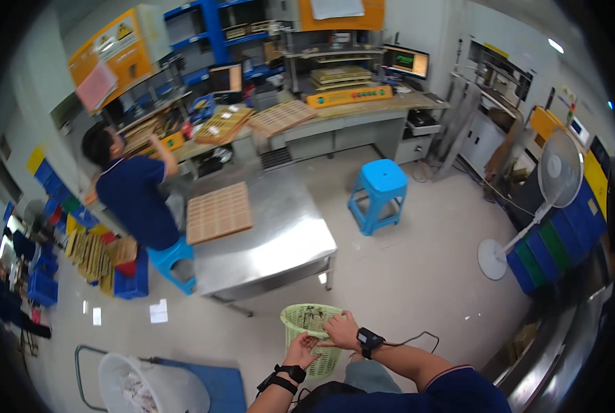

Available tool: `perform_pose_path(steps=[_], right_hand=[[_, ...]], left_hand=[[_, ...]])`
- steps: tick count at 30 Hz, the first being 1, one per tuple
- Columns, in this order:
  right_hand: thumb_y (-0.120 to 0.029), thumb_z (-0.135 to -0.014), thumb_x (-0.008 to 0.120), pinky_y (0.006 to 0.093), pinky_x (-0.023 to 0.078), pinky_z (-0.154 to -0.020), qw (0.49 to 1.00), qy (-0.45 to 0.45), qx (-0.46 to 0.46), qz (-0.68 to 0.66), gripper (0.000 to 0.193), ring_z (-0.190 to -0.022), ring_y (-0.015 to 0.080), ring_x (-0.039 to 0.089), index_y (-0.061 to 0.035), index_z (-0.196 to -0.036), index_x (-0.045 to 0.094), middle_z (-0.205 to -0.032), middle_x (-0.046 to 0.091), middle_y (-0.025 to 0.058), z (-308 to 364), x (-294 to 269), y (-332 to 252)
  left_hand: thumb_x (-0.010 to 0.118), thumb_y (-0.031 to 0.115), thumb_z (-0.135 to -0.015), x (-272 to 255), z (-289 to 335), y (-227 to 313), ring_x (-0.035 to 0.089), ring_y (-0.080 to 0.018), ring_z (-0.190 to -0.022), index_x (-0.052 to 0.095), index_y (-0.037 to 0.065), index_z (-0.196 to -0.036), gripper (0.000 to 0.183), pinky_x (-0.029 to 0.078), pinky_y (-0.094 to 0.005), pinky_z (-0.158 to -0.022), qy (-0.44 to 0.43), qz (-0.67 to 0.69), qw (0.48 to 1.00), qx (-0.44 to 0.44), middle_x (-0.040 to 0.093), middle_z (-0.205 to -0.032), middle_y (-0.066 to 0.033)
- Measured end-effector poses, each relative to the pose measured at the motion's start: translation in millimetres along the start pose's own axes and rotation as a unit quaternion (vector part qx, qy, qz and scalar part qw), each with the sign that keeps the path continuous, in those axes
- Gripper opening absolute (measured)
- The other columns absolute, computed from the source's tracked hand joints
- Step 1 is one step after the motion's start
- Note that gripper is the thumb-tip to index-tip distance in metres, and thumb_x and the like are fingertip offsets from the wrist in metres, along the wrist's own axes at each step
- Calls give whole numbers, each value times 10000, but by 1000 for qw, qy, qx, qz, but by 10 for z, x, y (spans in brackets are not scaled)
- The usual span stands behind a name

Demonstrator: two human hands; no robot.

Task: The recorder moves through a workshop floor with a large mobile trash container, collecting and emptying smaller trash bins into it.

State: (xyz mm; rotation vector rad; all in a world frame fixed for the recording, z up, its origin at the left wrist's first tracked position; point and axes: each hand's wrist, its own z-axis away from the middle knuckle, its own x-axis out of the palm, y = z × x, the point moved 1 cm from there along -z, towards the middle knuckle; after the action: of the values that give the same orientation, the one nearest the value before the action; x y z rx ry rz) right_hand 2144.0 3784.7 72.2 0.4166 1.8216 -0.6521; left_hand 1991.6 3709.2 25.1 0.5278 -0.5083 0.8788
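A light green plastic wastebasket [293, 318] with slotted walls stands low in front of me, with some dark thin scraps [313, 315] inside. My right hand [342, 332] is closed over the near right part of its rim. At the near left part of the rim, my left hand [302, 352] has its fingers curled, with the thumb apart. The two hands are close together, and part of the basket's near wall is hidden behind them. Dark straps with small devices circle both wrists.
A steel table [280, 237] carries a brown gridded board [219, 212]. A person in dark blue [132, 196] works at the left bench. A blue stool [383, 180] and a standing fan [560, 168] are right. A white bin [183, 392] stands by a blue trolley [225, 383].
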Motion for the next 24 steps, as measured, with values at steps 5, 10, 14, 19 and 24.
perform_pose_path(steps=[5, 10, 14, 19, 24], right_hand=[[-397, -764, 513, 396, 367, -699, 897, -22, 426, -118, 345, -691, 244, 531, -57, -810, 543, -708, 562, 72, 756, -336, 1498], [-317, -806, 488, 422, 382, -762, 572, 125, 627, -515, 281, -853, 188, 513, -59, -918, 481, -895, 534, 47, 1093, -484, 2456], [-250, -813, 498, 479, 367, -831, 419, 169, 608, -653, 258, -974, 175, 457, -71, -977, 409, -1046, 456, 54, 633, -716, 2936], [-172, -803, 506, 446, 398, -821, 400, 171, 591, -680, 218, -916, 193, 493, -67, -967, 408, -986, 489, 60, 70, -631, 3701], [-130, -777, 503, 365, 474, -667, 427, 104, 644, -626, 225, -797, 188, 544, -60, -968, 406, -931, 512, 74, -647, -274, 4624]], left_hand=[[515, 242, -784, 1166, -793, -366, 460, -144, -888, 502, 145, -897, 149, 191, -582, -879, 2, -97, 994, -44, 503, -905, 24], [538, 160, -775, 2123, -1406, -304, 458, -136, -880, 442, 151, -937, 189, 318, -485, -784, -30, -161, 986, 25, 507, -901, 12], [551, 130, -759, 2639, -1820, -139, 469, -137, -866, 412, 133, -912, 207, 342, -463, -763, -24, -221, 974, 29, 505, -863, 1], [555, 106, -749, 3063, -2428, 273, 482, -141, -869, 418, 116, -892, 198, 388, -419, -688, -20, -190, 981, 36, 490, -887, -30], [496, 218, -789, 3425, -3073, 823, 474, -133, -893, 439, 149, -861, 115, 292, -506, -817, 24, -203, 979, 4, 488, -894, 14]])
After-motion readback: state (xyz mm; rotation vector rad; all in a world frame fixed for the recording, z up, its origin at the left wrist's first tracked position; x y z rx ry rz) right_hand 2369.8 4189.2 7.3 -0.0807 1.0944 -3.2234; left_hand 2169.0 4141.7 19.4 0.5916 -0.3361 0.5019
